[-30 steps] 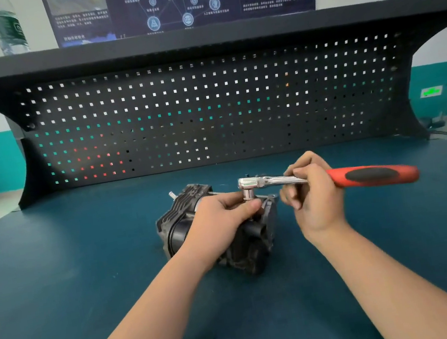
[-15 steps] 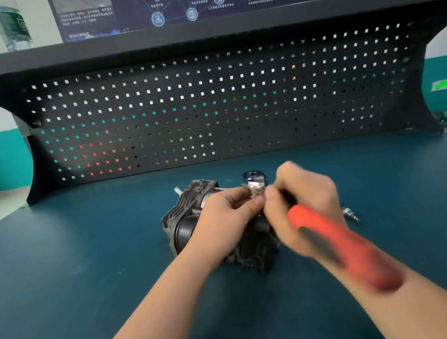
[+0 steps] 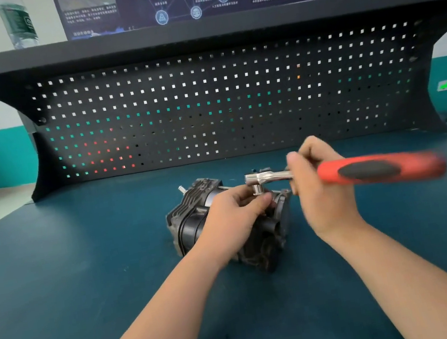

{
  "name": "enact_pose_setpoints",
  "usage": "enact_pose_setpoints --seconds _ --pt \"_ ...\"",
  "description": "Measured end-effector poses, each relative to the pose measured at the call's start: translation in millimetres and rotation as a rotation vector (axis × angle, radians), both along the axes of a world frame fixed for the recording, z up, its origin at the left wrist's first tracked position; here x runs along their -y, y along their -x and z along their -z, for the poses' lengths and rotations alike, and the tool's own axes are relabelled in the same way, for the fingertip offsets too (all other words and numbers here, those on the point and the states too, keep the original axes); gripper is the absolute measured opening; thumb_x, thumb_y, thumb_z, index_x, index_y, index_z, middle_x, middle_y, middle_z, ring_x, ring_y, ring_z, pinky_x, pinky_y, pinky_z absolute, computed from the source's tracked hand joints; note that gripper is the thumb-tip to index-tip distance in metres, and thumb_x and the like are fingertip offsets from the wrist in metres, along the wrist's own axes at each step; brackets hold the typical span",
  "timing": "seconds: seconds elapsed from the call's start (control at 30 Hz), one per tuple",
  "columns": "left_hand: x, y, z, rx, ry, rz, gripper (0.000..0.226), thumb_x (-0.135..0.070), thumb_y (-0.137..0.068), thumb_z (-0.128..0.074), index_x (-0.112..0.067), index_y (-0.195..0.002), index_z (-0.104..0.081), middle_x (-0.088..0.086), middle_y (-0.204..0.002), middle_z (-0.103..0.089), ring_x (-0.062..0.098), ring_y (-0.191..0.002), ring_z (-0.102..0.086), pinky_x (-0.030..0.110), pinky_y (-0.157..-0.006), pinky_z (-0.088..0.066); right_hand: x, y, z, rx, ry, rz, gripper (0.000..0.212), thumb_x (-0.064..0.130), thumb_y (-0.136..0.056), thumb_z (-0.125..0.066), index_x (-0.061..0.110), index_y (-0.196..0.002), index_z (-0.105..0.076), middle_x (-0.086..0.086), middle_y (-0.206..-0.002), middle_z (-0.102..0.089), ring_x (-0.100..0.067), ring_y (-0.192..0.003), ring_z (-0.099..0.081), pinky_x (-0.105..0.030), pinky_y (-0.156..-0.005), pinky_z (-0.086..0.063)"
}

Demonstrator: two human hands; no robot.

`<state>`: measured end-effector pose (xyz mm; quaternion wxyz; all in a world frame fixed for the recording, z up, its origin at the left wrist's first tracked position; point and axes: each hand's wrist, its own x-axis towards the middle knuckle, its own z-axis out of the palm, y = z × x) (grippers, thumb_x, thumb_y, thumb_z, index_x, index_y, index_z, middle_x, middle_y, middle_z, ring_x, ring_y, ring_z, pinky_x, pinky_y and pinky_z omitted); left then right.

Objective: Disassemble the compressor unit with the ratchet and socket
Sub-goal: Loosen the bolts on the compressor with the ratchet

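Note:
The dark grey compressor unit lies on the blue bench mat, just left of centre. My left hand rests on top of it, thumb and fingers curled round the socket under the ratchet head. The ratchet has a chrome head and a red and black handle that points right, blurred by motion. My right hand grips the chrome shank close to the head. The bolt under the socket is hidden by my fingers.
A black pegboard closes the back of the bench, with a shelf above it carrying a plastic water bottle. The blue mat spreads around the compressor on all sides.
The ratchet handle pointed right, swung toward me half a second ago, and now points right again. My left hand has stayed on the compressor and socket. The view has shifted slightly.

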<state>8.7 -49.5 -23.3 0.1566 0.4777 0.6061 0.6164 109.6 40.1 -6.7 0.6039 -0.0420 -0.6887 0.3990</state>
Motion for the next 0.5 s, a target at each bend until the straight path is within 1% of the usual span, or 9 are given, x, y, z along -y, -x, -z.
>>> enact_pose_setpoints --seconds 0.07,0.1,0.13,0.17,0.27,0.33,0.4,0.47,0.5 --pt "1 0 0 -0.049 -0.005 -0.007 0.022 -0.010 -0.087 -0.062 -0.027 -0.075 -0.069 -0.015 -0.068 -0.070 -0.007 -0.065 -0.062 0.009 -0.062 -0.045 8 -6 4 0.009 -0.458 0.199 0.032 0.021 -0.085 -0.055 0.011 -0.058 -0.040 0.005 -0.049 -0.035 -0.009 -0.046 -0.031 -0.015 -0.048 -0.026" --pt "2 -1 1 -0.053 -0.015 -0.013 0.025 -0.010 -0.086 -0.063 -0.029 -0.072 -0.069 -0.016 -0.067 -0.070 -0.008 -0.063 -0.061 0.007 -0.060 -0.044 9 -7 8 -0.016 -0.525 0.229 0.034 0.021 -0.085 -0.054 0.007 -0.058 -0.040 0.001 -0.048 -0.034 -0.012 -0.046 -0.030 -0.016 -0.047 -0.025" --pt "1 -2 1 -0.040 -0.020 -0.021 0.023 -0.011 -0.086 -0.064 -0.028 -0.072 -0.069 -0.016 -0.067 -0.070 -0.008 -0.063 -0.061 0.008 -0.060 -0.044 8 -6 10 -0.033 -0.458 0.230 0.036 0.020 -0.085 -0.054 0.004 -0.057 -0.038 -0.004 -0.049 -0.033 -0.013 -0.046 -0.030 -0.018 -0.047 -0.025" --pt "0 -3 1 -0.032 -0.015 -0.037 0.019 -0.013 -0.086 -0.066 -0.027 -0.073 -0.070 -0.016 -0.068 -0.071 -0.007 -0.064 -0.062 0.009 -0.062 -0.046 4 -5 11 -0.054 -0.264 0.185 0.036 0.021 -0.084 -0.053 0.003 -0.058 -0.035 -0.009 -0.049 -0.033 -0.015 -0.046 -0.030 -0.020 -0.046 -0.026" --pt "-4 -5 3 -0.029 0.010 -0.124 0.010 -0.020 -0.083 -0.069 -0.023 -0.075 -0.073 -0.012 -0.072 -0.073 -0.002 -0.068 -0.063 0.021 -0.074 -0.052 -19 2 11 -0.141 0.598 -0.175 0.031 0.018 -0.085 -0.050 0.010 -0.060 -0.034 -0.008 -0.041 -0.030 -0.014 -0.038 -0.026 -0.024 -0.043 -0.020" --pt "-6 -6 4 -0.002 0.017 -0.142 0.004 -0.021 -0.081 -0.071 -0.019 -0.079 -0.074 -0.008 -0.076 -0.074 0.002 -0.072 -0.065 0.029 -0.080 -0.053 -31 7 16 -0.141 0.993 -0.398 0.027 0.017 -0.091 -0.049 0.013 -0.065 -0.042 0.002 -0.039 -0.031 -0.010 -0.033 -0.023 -0.022 -0.042 -0.017" --pt "-6 -5 4 0.006 0.023 -0.145 0.007 -0.021 -0.081 -0.072 -0.015 -0.083 -0.074 -0.006 -0.077 -0.074 0.005 -0.073 -0.066 0.029 -0.080 -0.053 -33 11 15 -0.159 1.118 -0.518 0.026 0.015 -0.092 -0.049 0.013 -0.067 -0.045 0.004 -0.039 -0.033 -0.008 -0.031 -0.024 -0.019 -0.037 -0.018" --pt "-4 -3 2 0.014 0.020 -0.105 0.010 -0.021 -0.084 -0.069 -0.012 -0.081 -0.072 -0.006 -0.074 -0.074 0.003 -0.069 -0.064 0.020 -0.073 -0.052 -26 11 10 -0.211 1.069 -0.538 0.028 0.013 -0.093 -0.051 0.015 -0.066 -0.042 0.004 -0.041 -0.032 -0.008 -0.031 -0.024 -0.019 -0.037 -0.019" --pt "-3 -2 1 0.013 0.019 -0.083 0.010 -0.020 -0.086 -0.067 -0.013 -0.080 -0.071 -0.006 -0.073 -0.073 0.002 -0.067 -0.063 0.016 -0.071 -0.051 -21 10 6 -0.223 0.964 -0.491 0.030 0.012 -0.093 -0.052 0.016 -0.065 -0.040 0.004 -0.042 -0.032 -0.009 -0.033 -0.025 -0.020 -0.038 -0.019"
